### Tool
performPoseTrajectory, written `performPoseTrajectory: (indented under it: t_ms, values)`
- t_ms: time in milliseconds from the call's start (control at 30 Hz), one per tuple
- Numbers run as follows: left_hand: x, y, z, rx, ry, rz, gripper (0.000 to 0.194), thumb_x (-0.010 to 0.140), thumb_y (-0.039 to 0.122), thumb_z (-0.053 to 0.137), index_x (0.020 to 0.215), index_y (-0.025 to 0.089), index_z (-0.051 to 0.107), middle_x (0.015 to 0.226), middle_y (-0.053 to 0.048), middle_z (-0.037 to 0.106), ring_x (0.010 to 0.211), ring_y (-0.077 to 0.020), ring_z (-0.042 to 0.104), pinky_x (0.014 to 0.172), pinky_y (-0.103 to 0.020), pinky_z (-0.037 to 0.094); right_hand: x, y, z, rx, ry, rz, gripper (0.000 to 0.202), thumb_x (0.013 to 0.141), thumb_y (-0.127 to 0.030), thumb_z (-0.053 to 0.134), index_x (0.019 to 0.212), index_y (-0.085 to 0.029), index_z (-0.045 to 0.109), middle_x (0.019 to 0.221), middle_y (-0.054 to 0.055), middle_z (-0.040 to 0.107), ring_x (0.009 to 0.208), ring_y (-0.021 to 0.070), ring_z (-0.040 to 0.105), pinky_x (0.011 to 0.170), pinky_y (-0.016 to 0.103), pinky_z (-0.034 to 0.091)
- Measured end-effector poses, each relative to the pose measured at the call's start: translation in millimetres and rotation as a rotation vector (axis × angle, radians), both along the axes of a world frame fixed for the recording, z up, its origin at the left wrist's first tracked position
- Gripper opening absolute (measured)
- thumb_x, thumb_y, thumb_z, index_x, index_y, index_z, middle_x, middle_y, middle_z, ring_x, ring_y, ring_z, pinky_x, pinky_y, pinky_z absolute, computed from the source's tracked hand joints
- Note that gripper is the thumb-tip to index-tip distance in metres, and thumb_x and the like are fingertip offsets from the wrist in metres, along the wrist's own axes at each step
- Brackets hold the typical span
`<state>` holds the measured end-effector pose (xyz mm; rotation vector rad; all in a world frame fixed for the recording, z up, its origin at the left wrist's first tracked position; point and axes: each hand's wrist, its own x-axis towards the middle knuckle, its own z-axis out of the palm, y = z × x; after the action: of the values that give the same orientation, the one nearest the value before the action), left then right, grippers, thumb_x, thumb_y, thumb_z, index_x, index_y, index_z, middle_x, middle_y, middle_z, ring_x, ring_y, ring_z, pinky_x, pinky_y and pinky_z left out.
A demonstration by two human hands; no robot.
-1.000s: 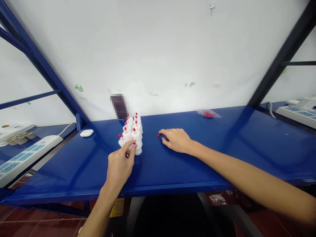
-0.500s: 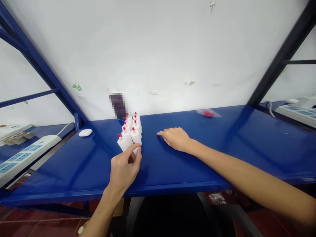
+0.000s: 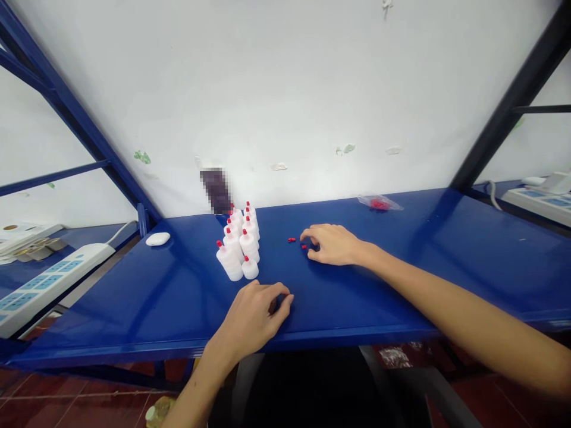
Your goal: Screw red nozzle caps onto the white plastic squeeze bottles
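Small white squeeze bottles with red tips stand in two close rows on the blue table. The nearest one, a shorter-looking bottle, is at the front of the right row. My left hand hovers in front of it, apart from the bottles, its fingers loosely curled with nothing visible in them. Over the table to the right, my right hand is open, thumb and forefinger spread around a small red cap. More red caps lie just left of its fingertips.
A clear bag of red caps lies at the back right by the wall. The white oval case rests at the left. Power strips sit beyond the blue frame post. A pixelated dark object leans behind the bottles.
My left hand has let go of the front bottle and moved right and nearer to me. My right hand has shifted right and spread its fingers, uncovering red caps.
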<state>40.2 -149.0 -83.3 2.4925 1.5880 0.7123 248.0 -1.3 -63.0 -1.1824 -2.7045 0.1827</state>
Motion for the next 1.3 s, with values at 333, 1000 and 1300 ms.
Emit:
performPoseTrajectory:
  t_ms: [333,1000,1300]
  values:
    - [0,1,-1.1,-0.056,-0.073,0.072,0.020,0.095,0.031,0.048,0.100,0.022,0.065,0.061,0.004,0.056,0.053,-0.0110,0.051,0.053,-0.022,0.037,-8,-7,-3.7,-0.104,0.269,0.141,0.017,0.084,-0.028,0.058,0.091,-0.019,0.071,0.086,0.003,0.068,0.074,0.0152,0.060,0.067,0.027,0.043]
    - [-9,6,-2.8,-0.082,-0.727,0.114,0.019,0.086,0.034,0.065,0.093,0.018,0.070,0.071,-0.001,0.065,0.056,-0.0095,0.056,0.050,-0.019,0.047,-33,-61,-11.2,-0.119,0.666,0.444,0.012,0.088,-0.024,0.054,0.098,-0.019,0.058,0.083,-0.001,0.071,0.059,0.0088,0.055,0.060,0.023,0.041]
    - [-1,0,-0.4,0.079,-0.524,-0.017,0.006,0.086,0.022,0.065,0.090,0.020,0.069,0.082,-0.001,0.067,0.066,-0.0093,0.057,0.063,-0.021,0.047,-32,-69,-11.0,-0.243,0.491,0.535,0.047,0.075,-0.018,0.053,0.116,-0.023,0.031,0.086,-0.003,0.054,0.059,0.0108,0.046,0.060,0.026,0.037]
